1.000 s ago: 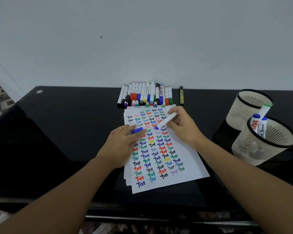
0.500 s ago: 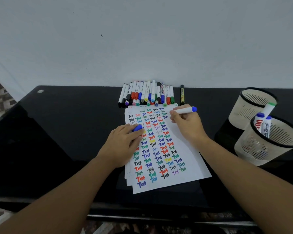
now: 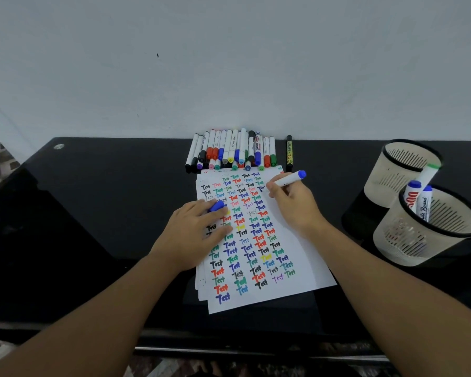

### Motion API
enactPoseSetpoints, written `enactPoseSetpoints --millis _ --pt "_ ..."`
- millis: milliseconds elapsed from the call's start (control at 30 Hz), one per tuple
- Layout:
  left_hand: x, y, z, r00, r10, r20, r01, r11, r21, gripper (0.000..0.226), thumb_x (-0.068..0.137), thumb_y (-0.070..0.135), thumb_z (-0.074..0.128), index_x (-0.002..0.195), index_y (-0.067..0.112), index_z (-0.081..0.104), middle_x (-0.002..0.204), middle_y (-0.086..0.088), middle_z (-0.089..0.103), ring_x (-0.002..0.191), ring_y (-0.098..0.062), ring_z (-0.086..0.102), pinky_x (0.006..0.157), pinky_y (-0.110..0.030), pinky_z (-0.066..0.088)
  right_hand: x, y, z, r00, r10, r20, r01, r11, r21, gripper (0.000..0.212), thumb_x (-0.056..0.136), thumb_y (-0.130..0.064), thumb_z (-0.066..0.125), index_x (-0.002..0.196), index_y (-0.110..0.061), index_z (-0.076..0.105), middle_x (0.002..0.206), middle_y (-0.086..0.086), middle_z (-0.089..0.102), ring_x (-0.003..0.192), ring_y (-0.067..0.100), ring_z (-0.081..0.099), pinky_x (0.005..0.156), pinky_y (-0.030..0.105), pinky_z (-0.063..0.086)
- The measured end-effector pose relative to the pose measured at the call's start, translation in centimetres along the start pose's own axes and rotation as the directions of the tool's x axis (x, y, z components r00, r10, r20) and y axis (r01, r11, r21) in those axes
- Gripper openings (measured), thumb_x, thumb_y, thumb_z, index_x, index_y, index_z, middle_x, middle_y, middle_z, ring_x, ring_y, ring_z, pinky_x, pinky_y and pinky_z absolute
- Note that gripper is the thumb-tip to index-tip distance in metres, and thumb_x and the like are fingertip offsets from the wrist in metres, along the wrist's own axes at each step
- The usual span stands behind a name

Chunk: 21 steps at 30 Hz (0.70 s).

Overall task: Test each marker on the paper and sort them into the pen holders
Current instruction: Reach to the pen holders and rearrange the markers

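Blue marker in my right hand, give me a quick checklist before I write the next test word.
1. Right hand grips blue marker: ok.
2. Cap off, blue cap held in left hand: ok.
3. Tip touching paper: cannot tell, hand hides it.
4. Left hand steadies paper: ok.
5. Blank space down the sheet's right side: ok.
6. Nearer pen holder has room: ok.

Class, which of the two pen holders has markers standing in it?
The nearer cream mesh pen holder, with black rim: white markers stand inside. The farther holder shows none.
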State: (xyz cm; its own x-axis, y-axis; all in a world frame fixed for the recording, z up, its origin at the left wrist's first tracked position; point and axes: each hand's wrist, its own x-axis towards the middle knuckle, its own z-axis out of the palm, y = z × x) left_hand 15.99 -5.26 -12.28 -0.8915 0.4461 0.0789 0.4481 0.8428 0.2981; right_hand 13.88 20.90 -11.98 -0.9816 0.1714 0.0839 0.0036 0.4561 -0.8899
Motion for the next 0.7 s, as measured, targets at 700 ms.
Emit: enactPoseSetpoints --millis 700 --pt "0.09 -0.15 0.11 1.000 -0.001 0.005 0.001 1.000 -0.001 0.068 0.093 0.076 0.031 0.152 0.042 0.041 0.161 0.015 0.032 0.147 -0.009 0.022 0.120 -0.034 0.016 0.33 0.17 0.26 0.997 0.077 -0.022 -0.079 0.991 -0.109 0.032 0.103 -0.046 0.057 0.101 -0.016 0.066 0.094 0.005 0.070 0.091 0.024 0.068 0.090 0.053 0.058"
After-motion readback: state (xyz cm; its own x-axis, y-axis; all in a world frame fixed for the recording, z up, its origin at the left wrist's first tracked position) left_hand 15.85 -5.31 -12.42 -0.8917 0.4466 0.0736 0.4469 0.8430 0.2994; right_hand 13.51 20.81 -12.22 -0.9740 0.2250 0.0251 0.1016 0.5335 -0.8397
